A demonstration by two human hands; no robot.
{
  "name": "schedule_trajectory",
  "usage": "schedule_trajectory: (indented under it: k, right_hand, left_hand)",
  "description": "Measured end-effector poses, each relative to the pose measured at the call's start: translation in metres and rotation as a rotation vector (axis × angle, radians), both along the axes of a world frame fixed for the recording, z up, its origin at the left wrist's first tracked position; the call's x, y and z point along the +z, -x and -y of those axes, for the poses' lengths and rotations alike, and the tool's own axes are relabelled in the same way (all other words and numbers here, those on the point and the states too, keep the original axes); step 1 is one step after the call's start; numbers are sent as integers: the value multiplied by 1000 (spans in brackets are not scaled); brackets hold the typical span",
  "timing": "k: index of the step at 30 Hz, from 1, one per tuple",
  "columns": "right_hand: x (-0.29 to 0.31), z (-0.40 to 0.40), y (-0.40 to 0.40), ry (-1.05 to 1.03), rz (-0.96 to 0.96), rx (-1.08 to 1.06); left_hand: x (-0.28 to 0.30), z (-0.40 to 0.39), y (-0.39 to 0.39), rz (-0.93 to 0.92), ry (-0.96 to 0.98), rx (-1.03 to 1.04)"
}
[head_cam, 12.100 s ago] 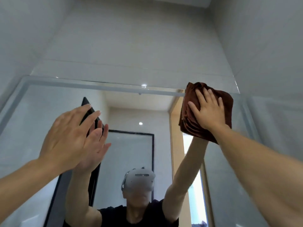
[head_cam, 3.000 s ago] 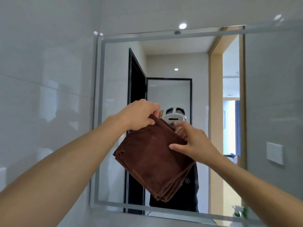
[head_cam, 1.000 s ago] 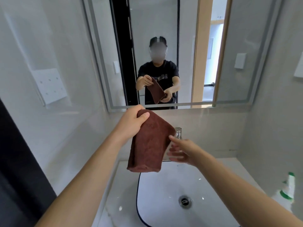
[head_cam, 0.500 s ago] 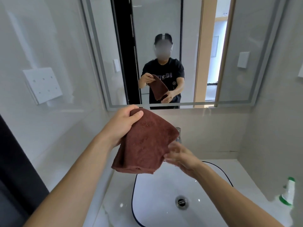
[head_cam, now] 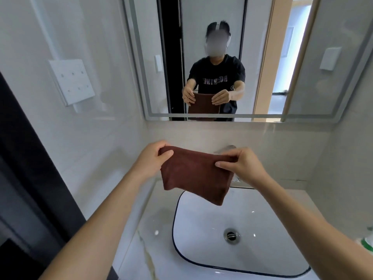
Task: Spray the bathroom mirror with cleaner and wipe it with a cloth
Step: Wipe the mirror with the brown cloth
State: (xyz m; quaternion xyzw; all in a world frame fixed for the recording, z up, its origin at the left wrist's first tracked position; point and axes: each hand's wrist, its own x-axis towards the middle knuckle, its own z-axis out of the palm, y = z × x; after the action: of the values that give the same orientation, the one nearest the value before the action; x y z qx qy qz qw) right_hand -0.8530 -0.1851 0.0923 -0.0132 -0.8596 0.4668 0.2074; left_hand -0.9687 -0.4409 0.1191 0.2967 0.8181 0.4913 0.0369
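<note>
One brown cloth point(head_cam: 195, 174) hangs over one white sink point(head_cam: 203, 243), below one mirror point(head_cam: 252, 57). Two hands hold it: the left hand point(head_cam: 152, 160) fingers pinch its left top corner, the right hand point(head_cam: 243, 164) fingers pinch its right. One green-capped bottle point(head_cam: 368, 240) stands on the bench point(head_cam: 141, 249), right.

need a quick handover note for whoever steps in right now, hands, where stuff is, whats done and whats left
Left hand: pinches the left top corner of the brown cloth.
Right hand: pinches the right top corner. The cloth hangs folded between both hands, above the sink and in front of the faucet.
Mirror: on the wall above; neither the hands nor the cloth touch it.
Spray bottle: at the right frame edge on the counter, barely in view.
Done: cannot tell from this view whether the glass has been sprayed or wiped.
Left: check the mirror, spray and wipe if needed.
</note>
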Motion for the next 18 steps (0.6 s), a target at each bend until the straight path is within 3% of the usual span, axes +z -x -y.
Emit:
schedule_trajectory:
  k: [4, 10, 14, 18]
  right_hand:
    - [-9, 20, -7, -131, 98, -44]
    - [-44, 55, -29, 122, 366, 38]
    - [-86, 77, -50, 304, 641, 159]
    - [-125, 83, -55, 285, 805, 58]
  left_hand:
    - [-26, 14, 10, 8, -31, 11]
    - [-63, 36, 14, 149, 4, -47]
    - [-100, 46, 18, 316, 211, -175]
    - [-138, 33, 22, 378, 444, -287]
